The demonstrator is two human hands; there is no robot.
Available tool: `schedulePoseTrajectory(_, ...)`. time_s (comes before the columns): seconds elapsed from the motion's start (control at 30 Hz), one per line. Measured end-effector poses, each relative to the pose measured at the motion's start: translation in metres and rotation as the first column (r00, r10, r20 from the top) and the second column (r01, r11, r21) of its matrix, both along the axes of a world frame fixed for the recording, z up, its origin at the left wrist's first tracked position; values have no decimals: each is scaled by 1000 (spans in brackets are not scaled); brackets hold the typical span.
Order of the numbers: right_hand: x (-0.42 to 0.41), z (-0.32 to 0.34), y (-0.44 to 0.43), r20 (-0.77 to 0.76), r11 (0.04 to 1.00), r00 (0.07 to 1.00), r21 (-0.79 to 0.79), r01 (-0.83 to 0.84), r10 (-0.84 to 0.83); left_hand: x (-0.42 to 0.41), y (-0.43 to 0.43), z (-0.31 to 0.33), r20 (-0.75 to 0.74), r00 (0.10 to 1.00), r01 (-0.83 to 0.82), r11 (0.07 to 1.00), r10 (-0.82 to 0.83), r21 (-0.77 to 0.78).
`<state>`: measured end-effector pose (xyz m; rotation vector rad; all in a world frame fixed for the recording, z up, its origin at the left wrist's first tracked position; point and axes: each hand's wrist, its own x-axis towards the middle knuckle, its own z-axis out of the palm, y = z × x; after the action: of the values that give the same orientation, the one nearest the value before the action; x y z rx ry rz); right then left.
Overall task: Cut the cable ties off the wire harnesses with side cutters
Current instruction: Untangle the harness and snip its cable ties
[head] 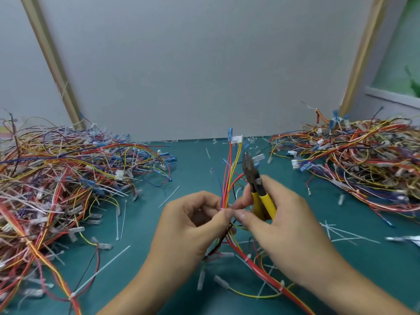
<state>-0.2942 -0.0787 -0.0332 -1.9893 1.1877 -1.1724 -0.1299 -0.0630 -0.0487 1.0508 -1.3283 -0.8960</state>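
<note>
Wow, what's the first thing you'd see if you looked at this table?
Two big tangles of colourful wires jump out first: a left pile and a right pile on the green table. In the middle, the left hand pinches a wire harness standing upright, while the right hand grips side cutters with bright yellow handles.

Soft, even light fills the scene, bright without glare, and only faint shadows fall on the green surface [193, 298]. The wide lens bends the wall trims outward toward the edges. The whole picture is slightly soft, and the wire piles smear toward both sides.
</note>
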Motion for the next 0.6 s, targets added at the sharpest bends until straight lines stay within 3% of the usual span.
schedulePoseTrajectory(0.2, 1, 5, -2, -35, 1000, 999, -22, -9, 8, 0, -1, 1, 25, 999, -44, 998, 43, 49)
schedulePoseTrajectory(0.4, -6, 5, -4, -26, 999, 999, -34, 25, -26, 12, 0, 10, 18, 996, 84, 989, -87, 119)
schedulePoseTrajectory(0.6, -11, 19, 1, 118, 992, 990, -90, 89, -78, 17, -3, 9, -35, 993, -112, 993, 113, 50)
